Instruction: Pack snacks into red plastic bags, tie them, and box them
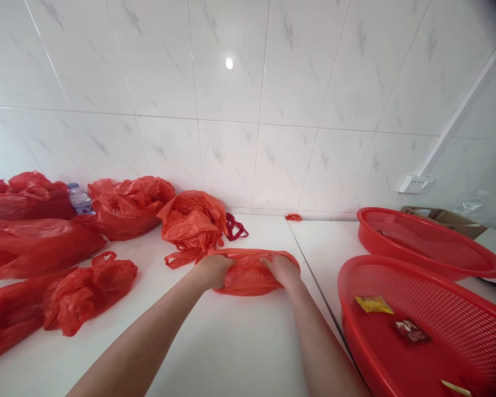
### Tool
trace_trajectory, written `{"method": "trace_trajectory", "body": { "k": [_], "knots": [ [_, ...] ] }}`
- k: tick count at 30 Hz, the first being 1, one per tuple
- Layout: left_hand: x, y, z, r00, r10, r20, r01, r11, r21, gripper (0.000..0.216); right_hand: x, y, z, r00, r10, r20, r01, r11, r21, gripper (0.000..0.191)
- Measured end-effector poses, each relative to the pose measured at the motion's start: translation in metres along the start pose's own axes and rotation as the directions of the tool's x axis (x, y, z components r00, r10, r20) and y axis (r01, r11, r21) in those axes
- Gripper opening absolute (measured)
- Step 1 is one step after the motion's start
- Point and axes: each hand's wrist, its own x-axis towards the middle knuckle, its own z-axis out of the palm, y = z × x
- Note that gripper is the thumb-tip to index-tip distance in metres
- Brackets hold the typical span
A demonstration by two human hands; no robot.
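Observation:
A red plastic bag (250, 278) lies on the white table in front of me, spread wide between my two hands. At its left end, my left hand (215, 270) grips the edge, fingertips partly hidden by the thin film. My right hand (281, 269) holds the opposite end, its fingers curled in over the plastic. Just behind and to the left sits a crumpled heap of red plastic bags (194, 220). A dark red strap (235, 227) pokes out beside that heap.
Several filled red bags (128, 204) crowd the left side, with a plastic bottle (80, 198) among them. On the right stand two red baskets; the nearer basket (343, 292) contains a yellow packet (374, 304) and a dark packet (411, 331). Behind are a cardboard box (446, 219) and tiled wall.

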Motion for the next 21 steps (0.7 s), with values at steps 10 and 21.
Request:
{"method": "trace_trajectory", "body": {
  "k": [10,21],
  "knots": [
    [-0.002,0.051,0.023,0.947,0.277,-0.162,-0.312,0.916,-0.254,0.032,0.004,-0.006,0.008,0.999,0.043,0.001,-0.043,0.999,0.004,0.063],
    [-0.035,0.066,0.011,0.95,0.301,-0.08,-0.303,0.83,-0.469,0.015,0.004,-0.009,0.012,0.994,0.088,-0.072,-0.091,0.995,-0.046,0.042]
  ]
}}
